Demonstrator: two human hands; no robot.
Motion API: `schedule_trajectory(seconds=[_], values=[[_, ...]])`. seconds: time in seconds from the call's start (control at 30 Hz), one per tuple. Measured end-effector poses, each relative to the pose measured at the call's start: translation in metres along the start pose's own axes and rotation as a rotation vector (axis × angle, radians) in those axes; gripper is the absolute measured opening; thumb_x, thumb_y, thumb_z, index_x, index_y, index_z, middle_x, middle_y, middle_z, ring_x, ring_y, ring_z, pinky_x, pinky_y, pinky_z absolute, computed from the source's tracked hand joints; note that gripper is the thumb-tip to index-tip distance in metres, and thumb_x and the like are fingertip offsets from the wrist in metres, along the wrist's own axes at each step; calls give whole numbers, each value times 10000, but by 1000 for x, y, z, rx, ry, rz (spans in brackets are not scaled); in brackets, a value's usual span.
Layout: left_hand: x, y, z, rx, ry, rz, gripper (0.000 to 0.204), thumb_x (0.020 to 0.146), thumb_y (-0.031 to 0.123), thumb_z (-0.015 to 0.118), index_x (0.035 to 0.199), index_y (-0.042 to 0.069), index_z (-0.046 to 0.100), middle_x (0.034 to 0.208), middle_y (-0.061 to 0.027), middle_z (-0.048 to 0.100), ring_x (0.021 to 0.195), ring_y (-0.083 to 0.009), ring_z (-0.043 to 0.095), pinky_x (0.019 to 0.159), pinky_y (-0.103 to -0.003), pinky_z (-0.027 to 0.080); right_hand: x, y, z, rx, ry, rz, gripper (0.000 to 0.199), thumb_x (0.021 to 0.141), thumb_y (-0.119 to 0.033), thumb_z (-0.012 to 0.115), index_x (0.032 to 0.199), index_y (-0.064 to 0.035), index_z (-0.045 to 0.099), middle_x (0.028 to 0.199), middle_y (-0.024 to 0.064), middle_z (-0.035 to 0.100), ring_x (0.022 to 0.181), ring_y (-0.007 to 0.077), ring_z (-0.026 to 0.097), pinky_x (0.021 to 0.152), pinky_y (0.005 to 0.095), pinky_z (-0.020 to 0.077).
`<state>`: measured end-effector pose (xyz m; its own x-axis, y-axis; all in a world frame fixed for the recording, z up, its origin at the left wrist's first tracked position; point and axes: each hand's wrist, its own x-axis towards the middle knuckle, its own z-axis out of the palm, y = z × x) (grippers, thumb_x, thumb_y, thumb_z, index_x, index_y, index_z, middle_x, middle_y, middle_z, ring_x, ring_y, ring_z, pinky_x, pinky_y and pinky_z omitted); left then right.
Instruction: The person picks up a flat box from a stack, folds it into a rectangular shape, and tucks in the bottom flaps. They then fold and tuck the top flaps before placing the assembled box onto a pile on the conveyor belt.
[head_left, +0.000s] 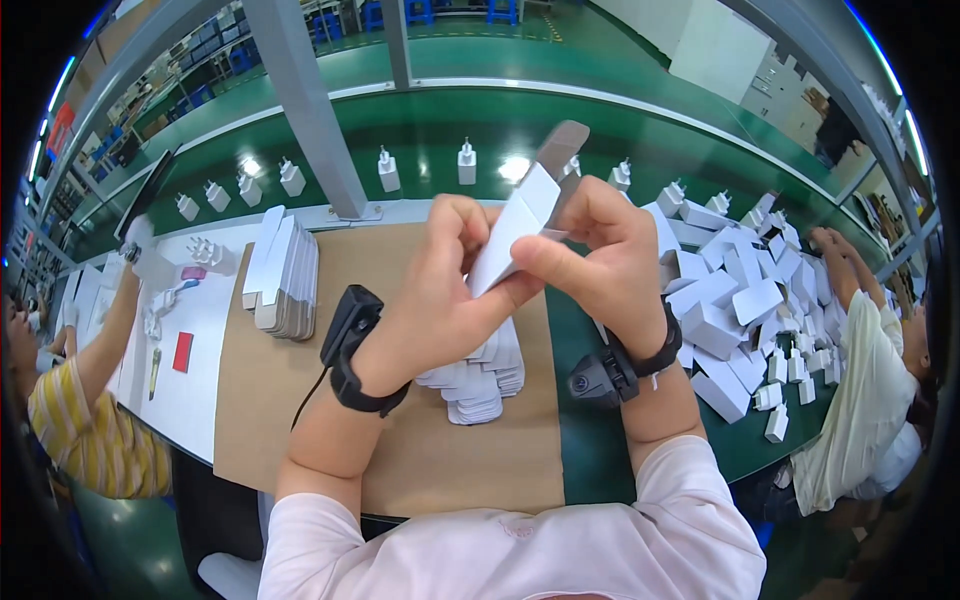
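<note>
A small white carton (512, 228) is held up in front of me, tilted, with its flaps standing out at the upper end. My left hand (435, 285) is closed round the lower part of it. The thumb of my right hand (600, 265) presses on the carton's side, and its other fingers are bent by the flaps. Below my hands, a fanned pile of flat folded cartons (478, 372) lies on a brown cardboard sheet (270, 410), partly hidden by my left hand. Another stack of flat cartons (284, 270) stands at the sheet's far left.
White plug adapters (467, 165) stand in a row along the green ledge behind a metal post (305, 110). To the right lies a heap of white boxes (725, 290) with loose adapters (790, 365). A red card (183, 352) lies leftward. Co-workers sit at both sides.
</note>
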<state>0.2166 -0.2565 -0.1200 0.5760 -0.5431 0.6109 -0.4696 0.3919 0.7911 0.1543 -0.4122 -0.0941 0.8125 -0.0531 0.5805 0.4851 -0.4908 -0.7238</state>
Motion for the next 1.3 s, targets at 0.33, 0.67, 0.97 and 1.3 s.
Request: schedule_trajectory(seconds=[0.33, 0.67, 0.97, 1.3], values=[[3, -1, -15, 31, -185, -90, 597, 857, 193, 568, 1286, 148, 155, 996, -102, 502, 854, -172, 529, 727, -295, 443, 0, -4, 34, 459, 280, 38, 354, 728, -87, 721, 1008, -26, 513, 773, 45, 598, 719, 106, 583, 632, 219, 469], [-5, 2, -1, -278, -91, -348, 530, 900, 238, 501, 1252, 95, 133, 932, -94, 542, 795, -122, 547, 653, -246, 455, -5, 18, 14, 664, -87, 231, 251, 912, -241, 491, 950, -4, 563, 843, 49, 574, 715, 105, 539, 581, 215, 450], [-1, 9, -13, -213, -197, -389, 669, 886, 257, 525, 1312, 92, 35, 937, -134, 556, 810, -147, 556, 678, -249, 445, -8, 16, 20, 302, 183, -207, 282, 853, -159, 582, 1066, 25, 590, 1055, 131, 609, 931, 141, 566, 773, 250, 468], [-5, 3, -16, 48, -274, -258, 721, 860, 251, 556, 1314, 93, 18, 932, -123, 567, 815, -171, 590, 698, -295, 475, -3, 8, 0, 543, 20, 188, 214, 815, -61, 599, 1012, 16, 630, 987, 115, 638, 863, 138, 605, 766, 244, 479]])
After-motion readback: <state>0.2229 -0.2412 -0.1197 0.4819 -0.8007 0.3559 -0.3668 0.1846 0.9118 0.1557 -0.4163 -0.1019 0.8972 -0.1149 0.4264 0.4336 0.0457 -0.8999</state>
